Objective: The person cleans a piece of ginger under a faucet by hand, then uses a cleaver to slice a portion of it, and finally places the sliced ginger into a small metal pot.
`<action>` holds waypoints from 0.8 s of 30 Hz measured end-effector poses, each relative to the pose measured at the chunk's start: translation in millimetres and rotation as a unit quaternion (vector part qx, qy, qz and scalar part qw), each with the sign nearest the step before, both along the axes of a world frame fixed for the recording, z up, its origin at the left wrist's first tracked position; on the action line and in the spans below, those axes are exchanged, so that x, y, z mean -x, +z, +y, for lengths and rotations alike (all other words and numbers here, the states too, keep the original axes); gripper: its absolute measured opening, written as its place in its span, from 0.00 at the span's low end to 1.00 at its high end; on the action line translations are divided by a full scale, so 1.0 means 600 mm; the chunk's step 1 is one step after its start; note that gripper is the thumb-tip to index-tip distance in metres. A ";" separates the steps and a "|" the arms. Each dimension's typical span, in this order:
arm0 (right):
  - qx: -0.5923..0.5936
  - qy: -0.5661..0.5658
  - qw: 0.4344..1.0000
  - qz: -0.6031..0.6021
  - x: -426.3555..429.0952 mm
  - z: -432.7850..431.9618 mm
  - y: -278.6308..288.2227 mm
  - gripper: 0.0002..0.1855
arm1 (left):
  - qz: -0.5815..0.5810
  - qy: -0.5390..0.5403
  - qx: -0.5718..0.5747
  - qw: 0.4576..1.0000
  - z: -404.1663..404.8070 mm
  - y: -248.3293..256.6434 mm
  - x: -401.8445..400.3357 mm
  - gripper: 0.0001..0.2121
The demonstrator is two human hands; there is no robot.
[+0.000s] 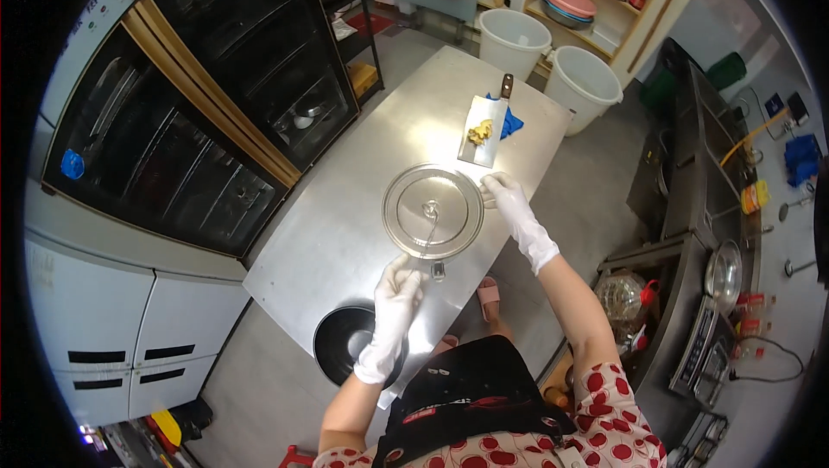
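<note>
A round, shiny disc with a raised rim (401, 191), a plate or a lid, is over the steel table (324, 209) in front of me. A thin bright strip (432, 231) runs from its middle towards its near edge; whether this is a utensil is unclear. My gloved left hand (396, 288) is at the disc's near rim with bent fingers. A small metal piece (438, 270) shows just right of those fingers. My gloved right hand (505, 196) has its curled fingertips against or beside the right rim. Neither grip can be made out clearly.
Beyond the disc, a cleaver (476, 152) carries pieces of ginger (480, 132) on its blade, beside a blue cloth (511, 123). A black pan (337, 351) sits at the table's near left corner. Two white buckets (579, 83) stand past the far end.
</note>
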State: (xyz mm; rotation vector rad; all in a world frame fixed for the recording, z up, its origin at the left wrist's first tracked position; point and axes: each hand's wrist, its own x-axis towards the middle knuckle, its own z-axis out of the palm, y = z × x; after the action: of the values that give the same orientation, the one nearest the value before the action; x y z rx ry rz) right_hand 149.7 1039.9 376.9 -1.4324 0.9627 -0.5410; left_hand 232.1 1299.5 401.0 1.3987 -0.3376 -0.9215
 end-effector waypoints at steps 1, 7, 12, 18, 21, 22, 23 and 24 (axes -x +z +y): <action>-0.029 0.014 0.999 -0.008 -0.015 -0.022 -0.009 0.12 | 0.008 0.013 0.006 1.000 -0.006 0.009 0.011 0.18; 0.291 0.070 0.935 0.189 -0.055 -0.171 -0.098 0.13 | -0.018 0.141 -0.046 0.989 -0.037 0.060 0.032 0.14; 0.631 0.203 0.679 0.315 -0.104 -0.302 -0.126 0.22 | -0.042 0.230 -0.027 0.972 -0.054 0.084 0.060 0.14; 0.655 0.355 0.595 0.302 -0.124 -0.364 -0.155 0.22 | -0.074 0.291 -0.064 0.952 -0.093 0.125 0.082 0.15; 0.673 0.368 0.572 0.290 -0.128 -0.363 -0.163 0.18 | -0.079 0.308 -0.068 0.945 -0.102 0.145 0.091 0.15; 0.675 0.373 0.571 0.283 -0.129 -0.360 -0.164 0.18 | -0.079 0.312 -0.061 0.945 -0.104 0.148 0.093 0.15; 0.671 0.377 0.566 0.296 -0.129 -0.358 -0.165 0.17 | -0.081 0.318 -0.063 0.943 -0.103 0.147 0.094 0.15; 0.668 0.380 0.560 0.309 -0.130 -0.356 -0.161 0.15 | -0.077 0.316 -0.085 0.942 -0.103 0.144 0.095 0.15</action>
State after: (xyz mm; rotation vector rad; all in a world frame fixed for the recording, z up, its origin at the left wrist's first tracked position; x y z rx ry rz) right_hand 227.9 826.0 280.2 -3.3596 0.1075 0.0546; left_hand 175.3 1237.8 487.5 1.6058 0.0860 -0.3157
